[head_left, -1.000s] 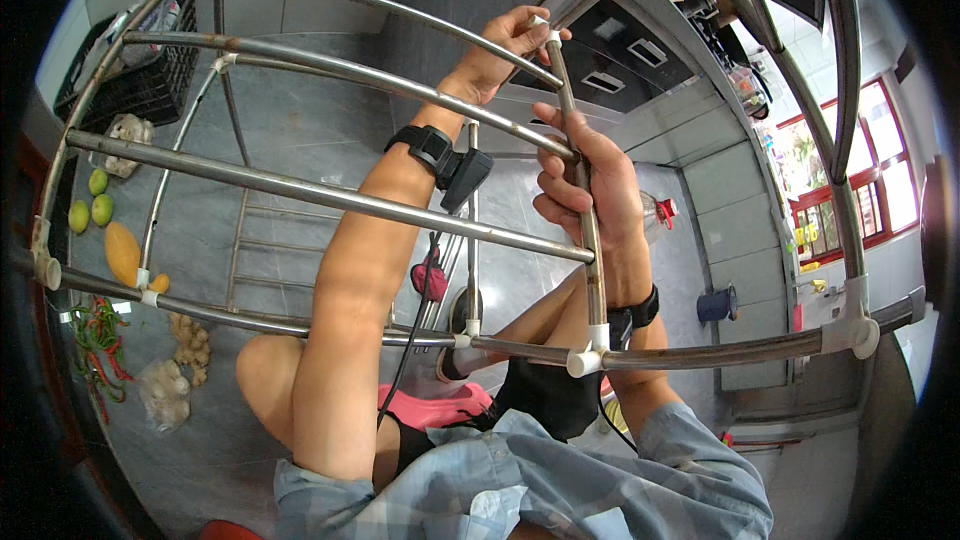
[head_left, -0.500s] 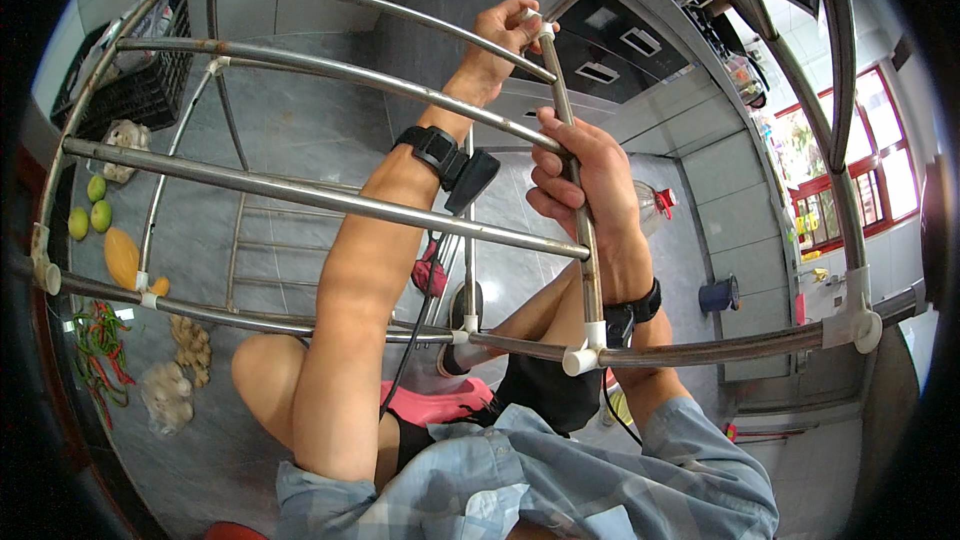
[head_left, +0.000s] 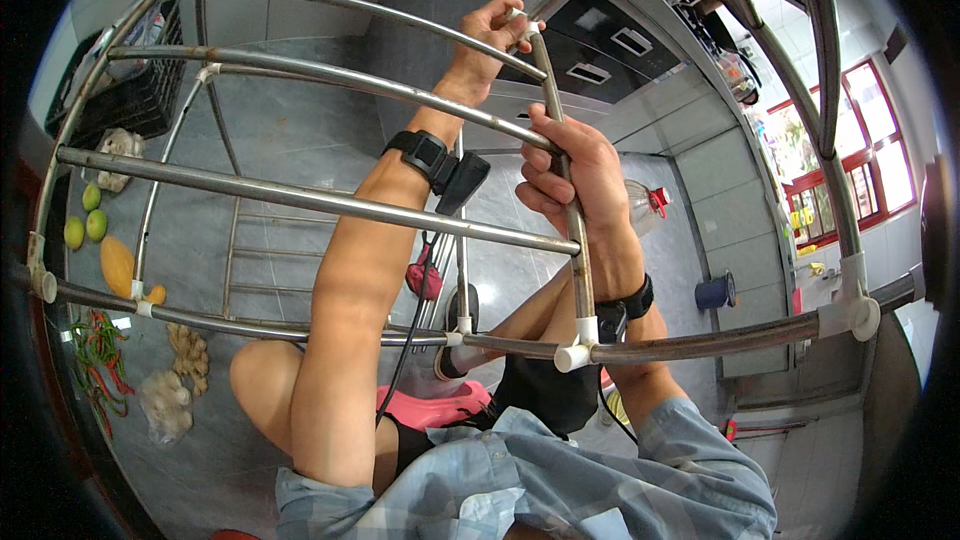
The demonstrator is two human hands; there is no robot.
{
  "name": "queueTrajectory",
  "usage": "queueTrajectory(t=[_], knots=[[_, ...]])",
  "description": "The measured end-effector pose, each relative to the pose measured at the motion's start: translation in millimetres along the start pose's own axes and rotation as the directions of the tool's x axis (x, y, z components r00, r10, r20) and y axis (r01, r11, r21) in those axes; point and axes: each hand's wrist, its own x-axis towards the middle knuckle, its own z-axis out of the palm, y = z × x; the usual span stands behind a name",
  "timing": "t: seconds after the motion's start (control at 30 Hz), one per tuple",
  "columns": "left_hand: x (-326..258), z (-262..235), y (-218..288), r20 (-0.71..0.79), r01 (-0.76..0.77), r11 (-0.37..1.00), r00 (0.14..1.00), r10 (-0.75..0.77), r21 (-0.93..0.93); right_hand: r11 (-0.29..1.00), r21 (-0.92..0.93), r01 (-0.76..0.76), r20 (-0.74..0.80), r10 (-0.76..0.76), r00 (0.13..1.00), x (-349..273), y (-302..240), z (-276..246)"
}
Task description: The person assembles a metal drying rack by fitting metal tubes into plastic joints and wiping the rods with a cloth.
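Observation:
A rack frame of metal tubes with white plastic joints stands in front of me, its bars crossing over my arms. At the far end of a short cross tube, my left hand has its fingers closed around a white plastic joint. Closer to me, my right hand is wrapped round that same cross tube, its thumb near where a long bar meets it. Another white joint sits at the tube's near end. Both wrists carry black straps, with a black device by the left one.
On the floor at left lie green fruits, a yellow squash, red and green chilies, ginger and a bagged item. A black crate stands behind. Dark drawers, a clear bottle and a blue bucket are right.
The rack and its surroundings sit slightly farther left in the view. Both hands keep their holds, with only slight movement of the left fingers at the joint.

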Motion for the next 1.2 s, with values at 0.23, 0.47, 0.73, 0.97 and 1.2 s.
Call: queueTrajectory(t=[0.23, 0.47, 0.73, 0.97, 1.2], knots=[[-3, 0, 0, 0.028, 0.011, 1.0, 1.0, -0.011, -0.018, 0.999, 0.046, -0.011, 0.02, 0.01, 1.0, -3, 1, 0], [-9, 12, 27, -0.204, 0.104, 0.89, 0.979, -0.013, 0.444, 0.998, -0.054, 0.026, -0.081, -0.03, 0.996, -23, 8, 3], [-14, 25, 3, -0.043, 0.303, 0.928, 0.947, -0.319, -0.214, 0.984, 0.133, 0.119, 0.01, -0.121, 0.993, -32, 23, 2], [-23, 35, 3, -0.191, 0.228, 0.932, 0.938, -0.288, -0.282, 0.972, 0.206, 0.116, -0.008, -0.117, 0.993, -32, 31, -1], [-32, 33, 8, -0.126, 0.191, 0.956, 0.967, -0.223, -0.225, 0.978, 0.168, 0.123, -0.019, -0.122, 0.992, -31, 31, -5]])
